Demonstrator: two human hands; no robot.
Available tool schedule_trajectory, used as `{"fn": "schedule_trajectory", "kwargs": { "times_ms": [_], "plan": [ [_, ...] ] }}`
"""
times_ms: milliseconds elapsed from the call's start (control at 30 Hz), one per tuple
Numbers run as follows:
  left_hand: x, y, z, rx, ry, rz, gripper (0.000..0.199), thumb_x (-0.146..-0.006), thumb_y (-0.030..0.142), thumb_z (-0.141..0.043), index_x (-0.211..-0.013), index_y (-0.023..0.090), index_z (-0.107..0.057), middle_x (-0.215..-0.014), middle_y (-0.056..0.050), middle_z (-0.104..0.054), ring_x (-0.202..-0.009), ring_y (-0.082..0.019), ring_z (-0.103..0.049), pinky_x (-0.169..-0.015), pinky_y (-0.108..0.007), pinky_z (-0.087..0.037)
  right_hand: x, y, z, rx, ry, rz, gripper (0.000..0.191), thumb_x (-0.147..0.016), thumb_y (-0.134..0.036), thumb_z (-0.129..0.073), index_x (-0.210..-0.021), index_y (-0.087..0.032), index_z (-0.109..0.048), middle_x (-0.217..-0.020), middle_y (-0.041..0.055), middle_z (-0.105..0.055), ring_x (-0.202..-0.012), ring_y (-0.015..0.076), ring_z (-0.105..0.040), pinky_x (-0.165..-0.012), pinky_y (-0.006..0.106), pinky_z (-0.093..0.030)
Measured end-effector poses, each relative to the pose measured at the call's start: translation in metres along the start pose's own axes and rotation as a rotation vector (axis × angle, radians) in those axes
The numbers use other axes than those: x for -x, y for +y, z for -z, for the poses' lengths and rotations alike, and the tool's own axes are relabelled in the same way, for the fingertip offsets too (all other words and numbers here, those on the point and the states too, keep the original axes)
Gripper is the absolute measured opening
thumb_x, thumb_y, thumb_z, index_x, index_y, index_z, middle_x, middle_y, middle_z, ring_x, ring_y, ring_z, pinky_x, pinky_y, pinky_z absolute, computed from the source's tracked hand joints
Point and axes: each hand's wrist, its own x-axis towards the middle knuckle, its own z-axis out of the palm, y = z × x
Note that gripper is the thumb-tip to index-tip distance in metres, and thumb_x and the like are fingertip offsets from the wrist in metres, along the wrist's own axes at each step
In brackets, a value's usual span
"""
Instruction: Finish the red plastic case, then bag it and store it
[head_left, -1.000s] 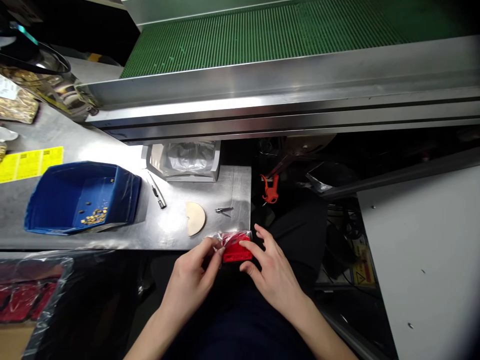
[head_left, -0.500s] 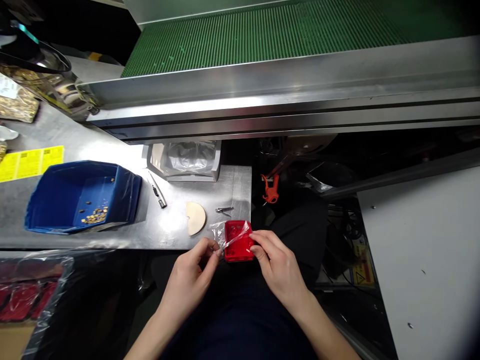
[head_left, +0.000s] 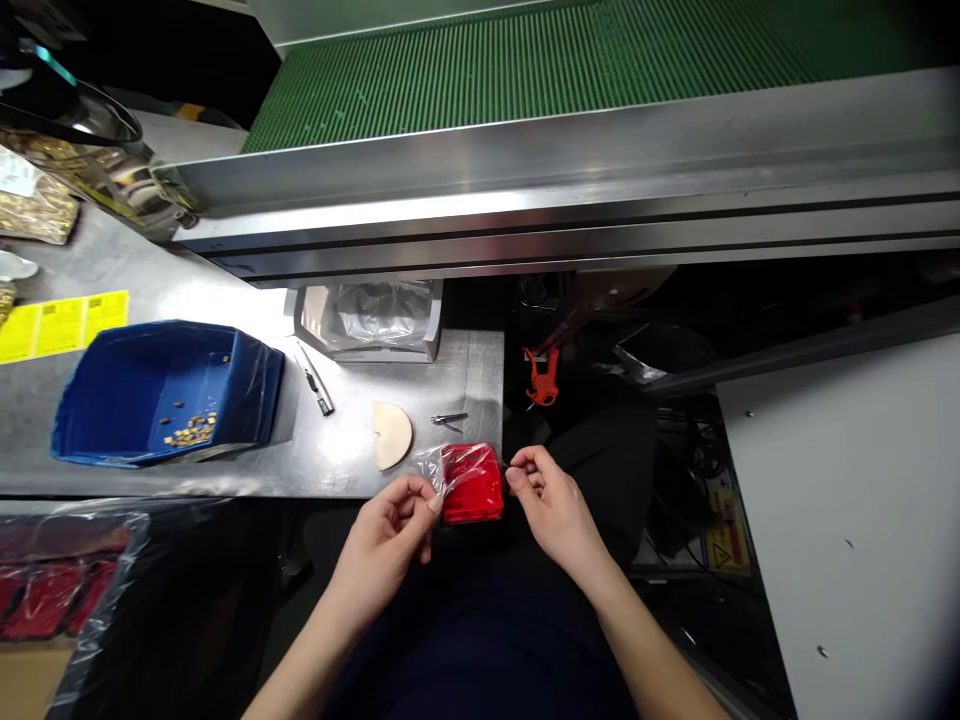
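A red plastic housing, shaped like a shallow open box, lies inside a clear plastic bag at the front right corner of the metal bench. My left hand pinches the bag between thumb and fingers at the housing's left side. Just off the right side of the housing, my right hand is closed in a pinch. A thin dark bit shows at its fingertips, too small to name. Behind the housing lie nail clippers and a beige disc with a piece cut away.
A blue bin with small brass pieces stands left, beside a utility knife. Behind are a grey tray and a green conveyor. An orange air gun hangs to the right. Bagged red parts sit lower left.
My right hand has drawn slightly away from the housing's right edge, its fingers now pinched together. The housing and bag have shifted a little left. My left hand keeps hold of the bag.
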Motion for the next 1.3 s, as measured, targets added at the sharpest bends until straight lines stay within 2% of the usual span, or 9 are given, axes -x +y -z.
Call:
{"fn": "schedule_trajectory", "kwargs": {
  "times_ms": [167, 300, 467, 567, 800, 933, 1033, 1133, 1300],
  "plan": [
    [-0.004, -0.004, 0.001, 0.033, -0.029, 0.040, 0.036, -0.093, 0.052, -0.069, -0.093, 0.019, -0.056, -0.062, 0.008, -0.049, -0.051, -0.009, -0.048, -0.055, -0.021, -0.038, -0.004, 0.004, -0.001, -0.063, -0.220, -0.001, 0.028, -0.102, -0.046, -0.056, -0.089, -0.022, -0.061, -0.077, -0.0029, -0.064, -0.069, 0.0143, -0.062, -0.063, 0.025, -0.043],
    [0.001, 0.002, 0.007, 0.006, -0.028, 0.042, 0.036, -0.094, 0.054, -0.067, -0.092, 0.020, -0.056, -0.061, 0.008, -0.049, -0.051, -0.009, -0.046, -0.054, -0.021, -0.036, -0.003, -0.005, 0.007, -0.094, -0.231, 0.014, 0.035, -0.104, -0.047, -0.051, -0.083, -0.021, -0.059, -0.074, -0.0030, -0.061, -0.069, 0.0136, -0.062, -0.064, 0.024, -0.042],
    [0.026, 0.031, 0.024, -0.532, 0.030, -0.129, 0.025, -0.099, 0.048, -0.058, -0.093, 0.023, -0.059, -0.071, 0.004, -0.058, -0.063, -0.014, -0.052, -0.061, -0.024, -0.039, 0.015, -0.034, 0.033, 0.254, -0.131, 0.174, 0.032, -0.105, -0.039, -0.052, -0.079, -0.021, -0.057, -0.075, -0.0030, -0.057, -0.065, 0.0118, -0.050, -0.062, 0.027, -0.032],
    [0.039, 0.050, 0.025, -0.711, -0.104, -0.147, 0.026, -0.103, 0.046, -0.050, -0.092, 0.024, -0.059, -0.077, 0.002, -0.065, -0.066, -0.015, -0.056, -0.062, -0.024, -0.040, 0.025, -0.052, 0.043, 0.438, -0.163, 0.259, 0.027, -0.104, -0.031, -0.052, -0.079, -0.021, -0.054, -0.076, -0.0038, -0.057, -0.063, 0.0104, -0.047, -0.063, 0.028, -0.029],
    [0.055, 0.066, 0.027, -0.556, -0.186, -0.034, 0.033, -0.102, 0.051, -0.053, -0.085, 0.023, -0.058, -0.075, 0.002, -0.059, -0.069, -0.016, -0.052, -0.062, -0.023, -0.039, 0.038, -0.071, 0.050, 0.303, -0.237, 0.220, 0.028, -0.102, -0.027, -0.054, -0.075, -0.021, -0.050, -0.073, -0.0047, -0.055, -0.062, 0.0096, -0.047, -0.060, 0.027, -0.031],
    [0.060, 0.070, 0.035, -0.472, -0.214, -0.026, 0.032, -0.102, 0.051, -0.054, -0.087, 0.023, -0.061, -0.077, 0.001, -0.057, -0.072, -0.016, -0.051, -0.063, -0.022, -0.041, 0.043, -0.073, 0.054, 0.243, -0.171, 0.253, 0.028, -0.103, -0.027, -0.054, -0.076, -0.021, -0.052, -0.073, -0.0035, -0.054, -0.064, 0.0107, -0.049, -0.061, 0.026, -0.035],
    [0.059, 0.076, 0.036, -0.418, -0.189, -0.049, 0.030, -0.101, 0.049, -0.057, -0.088, 0.023, -0.062, -0.078, 0.001, -0.056, -0.072, -0.015, -0.051, -0.063, -0.021, -0.041, 0.045, -0.075, 0.056, 0.144, -0.195, 0.367, 0.022, -0.102, -0.031, -0.059, -0.082, -0.022, -0.062, -0.104, 0.0014, -0.065, -0.090, 0.0145, -0.061, -0.078, 0.026, -0.046],
    [0.059, 0.081, 0.026, -0.363, -0.217, -0.043, 0.029, -0.101, 0.047, -0.057, -0.087, 0.023, -0.062, -0.077, 0.002, -0.055, -0.072, -0.014, -0.050, -0.063, -0.021, -0.041, 0.044, -0.079, 0.048, 0.098, -0.255, 0.530, 0.011, -0.103, -0.031, -0.061, -0.097, -0.024, -0.068, -0.138, 0.0039, -0.061, -0.118, 0.0201, -0.060, -0.100, 0.032, -0.046],
    [0.058, 0.074, -0.005, -0.208, -0.290, -0.018, 0.028, -0.101, 0.048, -0.058, -0.090, 0.023, -0.063, -0.075, 0.001, -0.056, -0.068, -0.014, -0.049, -0.060, -0.022, -0.041, 0.045, -0.082, 0.017, 0.024, -0.453, 0.388, 0.022, -0.108, -0.031, -0.048, -0.093, -0.022, -0.062, -0.090, 0.0019, -0.068, -0.084, 0.0172, -0.061, -0.077, 0.030, -0.046]
  ]
}}
